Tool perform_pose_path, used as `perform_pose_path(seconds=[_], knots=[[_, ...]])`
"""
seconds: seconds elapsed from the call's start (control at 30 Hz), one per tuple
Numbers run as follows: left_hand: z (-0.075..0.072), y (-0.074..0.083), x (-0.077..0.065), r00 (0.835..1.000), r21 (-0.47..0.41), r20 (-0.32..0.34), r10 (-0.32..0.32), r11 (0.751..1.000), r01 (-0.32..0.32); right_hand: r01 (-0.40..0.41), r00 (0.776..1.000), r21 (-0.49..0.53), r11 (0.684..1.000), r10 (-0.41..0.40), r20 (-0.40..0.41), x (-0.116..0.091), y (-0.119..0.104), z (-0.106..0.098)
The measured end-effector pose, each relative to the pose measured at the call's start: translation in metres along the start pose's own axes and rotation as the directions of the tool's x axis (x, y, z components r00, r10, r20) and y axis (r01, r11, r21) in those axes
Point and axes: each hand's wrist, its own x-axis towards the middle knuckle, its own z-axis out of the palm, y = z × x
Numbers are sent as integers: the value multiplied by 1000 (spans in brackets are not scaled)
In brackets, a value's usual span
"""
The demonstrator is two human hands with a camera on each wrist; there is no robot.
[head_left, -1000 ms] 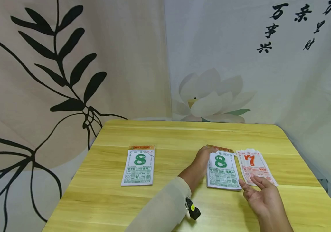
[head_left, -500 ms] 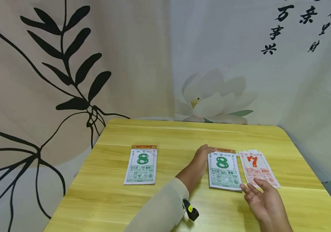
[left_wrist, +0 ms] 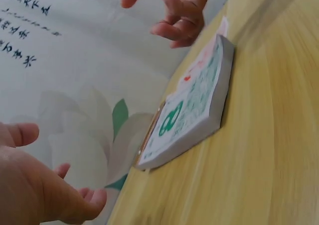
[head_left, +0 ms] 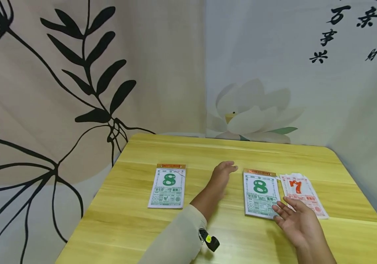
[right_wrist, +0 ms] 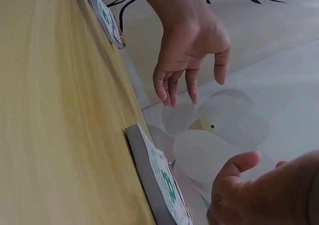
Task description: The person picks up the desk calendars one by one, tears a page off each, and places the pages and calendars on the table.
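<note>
Two tear-off calendars with a green 8 lie on the table: the right calendar [head_left: 260, 194] and the left calendar [head_left: 167, 187], each with a red-and-gold binding strip along its top. Torn-off sheets with a red 7 [head_left: 302, 192] lie just right of the right calendar. My left hand [head_left: 219, 179] is raised between the two calendars, holding nothing, its fingers loosely bent. Over the right calendar's lower right corner is my right hand [head_left: 299, 223], palm turned up, fingers relaxed and nothing in them. The right wrist view shows the left hand [right_wrist: 192, 56] apart from the thick right calendar [right_wrist: 159, 180].
The wooden table [head_left: 125, 227] carries all the papers. Behind it hangs a curtain [head_left: 162, 73] printed with black leaves, a pale lotus and brush characters. A black band [head_left: 209, 240] with a yellow spot sits at the left sleeve's cuff.
My left hand has let go of the right calendar's top edge and moved left, off it. The right hand stays near the calendar's lower corner. The head view has swung slightly left.
</note>
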Motion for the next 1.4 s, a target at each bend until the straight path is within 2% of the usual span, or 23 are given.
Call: perform_pose_path(seconds=[0.1, 0.27, 0.47, 0.73, 0.87, 0.97, 1.1, 1.27, 1.33, 1.4], knots=[[-4, -2, -3, 1000, 85, -5, 24, 996, -24, 8, 999, -30, 1000, -7, 37, 2, 1, 6], [-9, -3, -10, 999, 216, 3, 54, 975, -54, 43, 996, -93, 995, -35, 78, 5, 9, 15], [-33, 1, -19, 996, 262, 15, 86, 961, -87, 30, 996, -121, 992, -20, 86, 11, 19, 28], [-71, 1, -21, 983, 320, -119, 142, 942, -98, 59, 985, -235, 970, -19, 172, 28, 28, 50], [-84, -3, -21, 970, 383, -174, 167, 919, -90, 86, 981, -312, 946, -25, 194, 35, 32, 62], [-95, -6, -22, 953, 435, -222, 207, 896, -93, 105, 979, -351, 930, -33, 203, 40, 37, 71], [-110, -8, -24, 918, 488, -310, 246, 870, -68, 122, 975, -398, 909, -35, 220, 46, 46, 83], [-131, -8, -25, 851, 553, -453, 266, 833, 34, 138, 963, -434, 890, -19, 267, 53, 59, 100], [-139, -10, -25, 823, 553, -499, 272, 831, 61, 143, 960, -437, 888, -17, 279, 56, 63, 105], [-145, -11, -25, 805, 540, -530, 265, 838, 80, 148, 957, -439, 886, -16, 290, 58, 67, 110]])
